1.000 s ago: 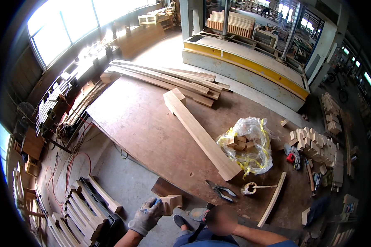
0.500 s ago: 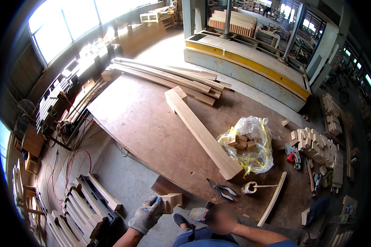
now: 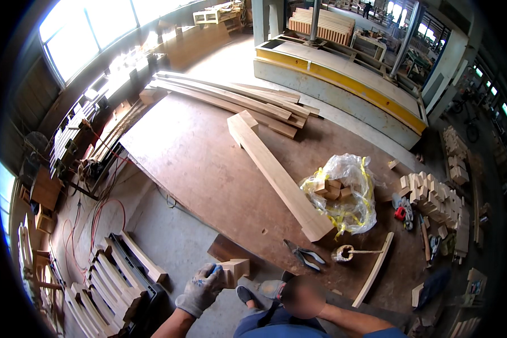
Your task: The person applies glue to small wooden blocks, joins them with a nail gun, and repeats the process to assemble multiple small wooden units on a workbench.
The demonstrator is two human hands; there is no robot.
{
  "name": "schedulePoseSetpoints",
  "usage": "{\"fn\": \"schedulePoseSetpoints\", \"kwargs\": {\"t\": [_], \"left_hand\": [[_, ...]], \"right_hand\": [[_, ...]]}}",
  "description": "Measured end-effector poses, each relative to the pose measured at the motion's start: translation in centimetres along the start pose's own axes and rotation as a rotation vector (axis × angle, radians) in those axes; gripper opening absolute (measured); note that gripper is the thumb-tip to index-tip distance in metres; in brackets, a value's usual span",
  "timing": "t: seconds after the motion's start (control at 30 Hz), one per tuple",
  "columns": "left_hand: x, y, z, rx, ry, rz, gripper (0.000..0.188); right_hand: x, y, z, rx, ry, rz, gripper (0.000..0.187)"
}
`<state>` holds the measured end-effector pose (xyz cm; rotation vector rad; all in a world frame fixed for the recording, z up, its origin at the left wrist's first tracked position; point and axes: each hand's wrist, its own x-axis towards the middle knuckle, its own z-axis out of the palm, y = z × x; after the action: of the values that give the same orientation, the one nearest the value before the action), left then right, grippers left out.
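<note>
Jutting rightward from gloved left hand [image 3: 201, 289]: wooden block [image 3: 236, 271].

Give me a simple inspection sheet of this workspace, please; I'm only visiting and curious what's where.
Surface: brown tabletop, a small dark mark near its front edge.
Job's things: wooden block at the left hand; long beam on the tabletop.
Clutter: pliers, container with a stick, curved strip, plastic bag with small blocks; planks at the far side.
Hands: left gloved, seemingly closed on the wooden block; right hand blurred, grip unclear.
Cables: red cords over the floor, at left.
Surroundings: bright windows, yellow-banded machine beyond the tabletop, stacked slats lower left.
</note>
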<state>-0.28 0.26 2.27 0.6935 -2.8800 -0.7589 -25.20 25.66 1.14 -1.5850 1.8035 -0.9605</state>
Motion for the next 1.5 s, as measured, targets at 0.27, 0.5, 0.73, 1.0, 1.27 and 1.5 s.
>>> {"fn": "schedulePoseSetpoints", "kwargs": {"t": [0.27, 0.5, 0.73, 1.0, 1.27, 1.5], "left_hand": [[0.3, 0.7, -0.5, 0.011, -0.001, -0.003, 0.061], [0.6, 0.2, -0.5, -0.031, 0.06, 0.103, 0.067], [0.3, 1.4, -1.1, 0.064, 0.01, -0.029, 0.074], [0.6, 1.5, -1.0, 0.087, -0.008, -0.034, 0.08], [0.6, 1.8, -1.2, 0.089, -0.038, -0.072, 0.081], [0.6, 1.5, -1.1, 0.078, -0.02, -0.061, 0.079]], "right_hand": [[1.0, -1.9, -2.2, 0.034, 0.007, 0.07, 0.024], [-0.2, 2.2, 0.6, -0.138, -0.126, 0.117, 0.034], [-3.3, 3.6, 0.7, -0.057, -0.215, 0.292, 0.054], [-1.9, 3.5, -0.1, 0.124, -0.429, 0.506, 0.07], [0.1, 2.2, -0.5, 0.272, -0.324, 0.506, 0.063], [1.4, 1.8, -0.6, 0.278, -0.204, 0.33, 0.038]]}}
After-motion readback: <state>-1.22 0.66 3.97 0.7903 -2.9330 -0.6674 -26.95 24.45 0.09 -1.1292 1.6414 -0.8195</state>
